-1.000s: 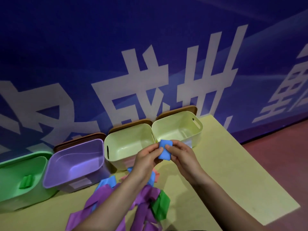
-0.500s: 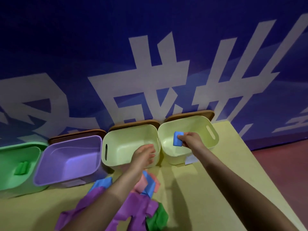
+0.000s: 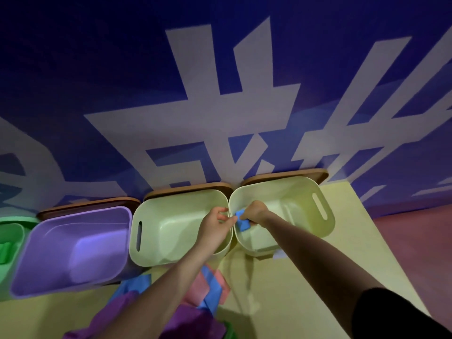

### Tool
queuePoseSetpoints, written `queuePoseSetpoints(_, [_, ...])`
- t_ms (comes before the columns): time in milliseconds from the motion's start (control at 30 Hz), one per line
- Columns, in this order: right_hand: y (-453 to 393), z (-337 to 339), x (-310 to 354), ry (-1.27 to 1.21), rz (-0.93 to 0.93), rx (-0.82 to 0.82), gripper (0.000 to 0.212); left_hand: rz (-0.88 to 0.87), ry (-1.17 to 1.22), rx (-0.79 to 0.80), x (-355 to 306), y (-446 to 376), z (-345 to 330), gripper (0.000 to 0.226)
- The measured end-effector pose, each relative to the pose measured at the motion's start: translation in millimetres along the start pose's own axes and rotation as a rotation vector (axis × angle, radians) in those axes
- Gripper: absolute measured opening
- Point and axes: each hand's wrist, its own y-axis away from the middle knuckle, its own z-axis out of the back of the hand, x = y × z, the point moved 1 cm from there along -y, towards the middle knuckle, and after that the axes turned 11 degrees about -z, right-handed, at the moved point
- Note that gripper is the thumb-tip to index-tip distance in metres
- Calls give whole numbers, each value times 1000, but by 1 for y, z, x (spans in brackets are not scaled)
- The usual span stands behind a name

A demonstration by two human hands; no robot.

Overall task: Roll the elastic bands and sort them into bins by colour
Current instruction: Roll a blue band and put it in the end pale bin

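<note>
wall: deep blue banner (image 3: 97,69) with huge pale lettering, fills the whole back
bench: pale yellow top (image 3: 293,277), pushed against the wall
floor: reddish-brown (image 3: 415,253), off right
light: pretty dim

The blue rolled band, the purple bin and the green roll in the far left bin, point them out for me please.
blue rolled band (image 3: 242,220): head view, on its blue face between the two hands.
purple bin (image 3: 73,243): head view, on its inner floor.
green roll (image 3: 5,252): head view, on its visible side at the frame edge.
</note>
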Motion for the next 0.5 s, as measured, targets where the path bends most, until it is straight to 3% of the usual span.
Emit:
queuePoseSetpoints(133, [-9,-2,-1,98,24,-18,20,20,111,-17,9,-4,-3,32])
queuePoseSetpoints(400, [-7,-14,-6,244,-3,-316,45,32,231,-26,15,-3,-5,31])
queuePoseSetpoints(500, [-13,-10,-15,170,-74,-212,52,30,247,-26,16,-2,-5,32])
